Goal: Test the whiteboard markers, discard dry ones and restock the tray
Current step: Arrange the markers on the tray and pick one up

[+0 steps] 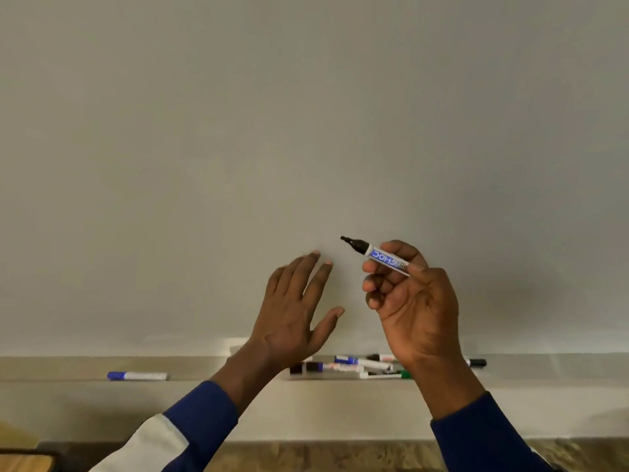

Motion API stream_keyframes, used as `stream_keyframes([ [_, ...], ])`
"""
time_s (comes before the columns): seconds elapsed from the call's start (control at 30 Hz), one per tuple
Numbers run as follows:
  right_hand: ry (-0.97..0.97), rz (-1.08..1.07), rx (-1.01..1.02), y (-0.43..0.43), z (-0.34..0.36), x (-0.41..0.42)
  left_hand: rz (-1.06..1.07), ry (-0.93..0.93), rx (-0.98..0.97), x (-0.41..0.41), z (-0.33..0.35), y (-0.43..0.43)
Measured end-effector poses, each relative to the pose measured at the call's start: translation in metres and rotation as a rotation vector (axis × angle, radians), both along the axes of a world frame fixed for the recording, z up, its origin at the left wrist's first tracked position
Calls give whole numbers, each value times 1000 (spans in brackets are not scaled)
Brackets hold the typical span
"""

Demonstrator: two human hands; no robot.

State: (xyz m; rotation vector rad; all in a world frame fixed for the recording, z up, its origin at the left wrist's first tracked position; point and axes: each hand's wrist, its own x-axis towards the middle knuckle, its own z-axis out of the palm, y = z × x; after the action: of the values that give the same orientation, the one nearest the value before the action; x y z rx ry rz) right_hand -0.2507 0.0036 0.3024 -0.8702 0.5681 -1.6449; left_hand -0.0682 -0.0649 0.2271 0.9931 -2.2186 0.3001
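Note:
My right hand point(406, 301) grips an uncapped marker point(374, 253) with a blue and white label; its black tip points up and left, a short way off the whiteboard point(306, 131). Just left of it my left hand point(296, 311) is raised with fingers spread and nothing in it, fingertips at the board. Below the hands, the marker tray point(211, 367) runs along the board's lower edge. A cluster of several markers point(354, 366) lies on it, partly hidden by my wrists. A single blue-capped marker point(138, 375) lies alone on the tray at the left.
A black-capped marker end point(476, 362) shows on the tray to the right of my right wrist. A wooden surface point(323, 454) runs below the wall strip, and a dark-edged wooden object point(23, 461) sits in the bottom left corner.

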Motion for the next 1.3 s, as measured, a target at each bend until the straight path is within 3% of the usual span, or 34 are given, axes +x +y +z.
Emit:
stream_keyframes([
  [0.13, 29, -41, -115, -7, 50, -6, -5, 42, -185, -7, 80, -10],
  [0.3, 71, -250, -227, -21, 103, -8, 16, 71, -388, -9, 171, -27],
  [0.6, 207, -503, -466, -45, 184, -11, 74, 66, -625, -19, 283, -50],
  [0.93, 366, -723, -622, -72, 245, -21, 175, 35, -705, -26, 350, -92],
  [1.3, 812, -1128, -870, -97, 262, -38, 242, -39, -731, -26, 361, -112],
])
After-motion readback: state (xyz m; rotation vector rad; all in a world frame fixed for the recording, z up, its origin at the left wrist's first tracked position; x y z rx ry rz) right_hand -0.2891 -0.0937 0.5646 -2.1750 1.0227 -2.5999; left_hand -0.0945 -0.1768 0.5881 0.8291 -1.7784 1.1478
